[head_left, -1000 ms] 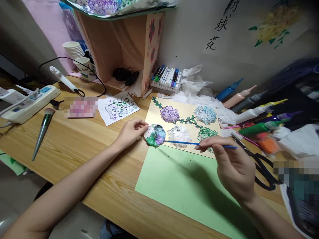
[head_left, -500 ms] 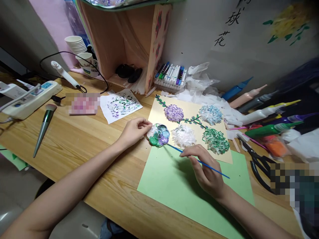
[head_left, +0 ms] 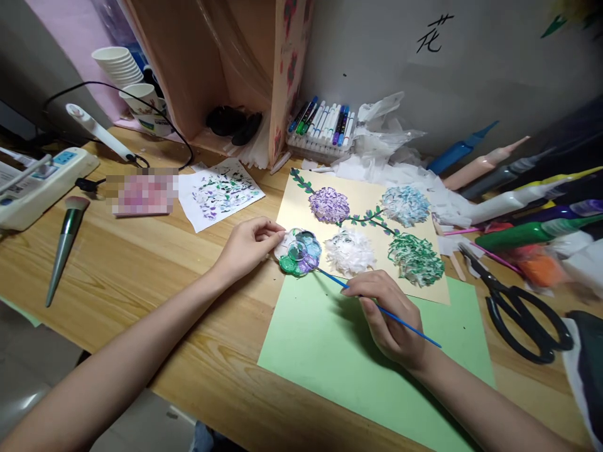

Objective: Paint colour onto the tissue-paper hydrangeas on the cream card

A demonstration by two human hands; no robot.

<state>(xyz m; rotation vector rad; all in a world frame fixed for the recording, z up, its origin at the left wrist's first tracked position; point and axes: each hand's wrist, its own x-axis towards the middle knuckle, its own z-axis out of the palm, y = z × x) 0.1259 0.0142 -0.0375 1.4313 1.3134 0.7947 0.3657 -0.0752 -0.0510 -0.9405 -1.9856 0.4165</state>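
My left hand pinches the left rim of a small flower-shaped paint palette, whose wells hold white, blue, purple and green paint. Between the fingers of my right hand is a thin blue paintbrush, slanting so its tip meets the palette's lower right edge, by the purple well. Just behind lies a cream card with a painted leafy stem and raised, shaggy flower heads: a purple one, a blue one, a white one and a green one. Under its front edge is a green sheet.
Black-handled scissors and several paint bottles lie on the right. A box of markers stands behind. To the left are a paint-dabbed paper, a makeup brush, a power strip and paper cups.
The view has tilted down and shifted slightly. Both hands keep their hold on the palette and paintbrush, and the brush tip stays at the palette's edge.
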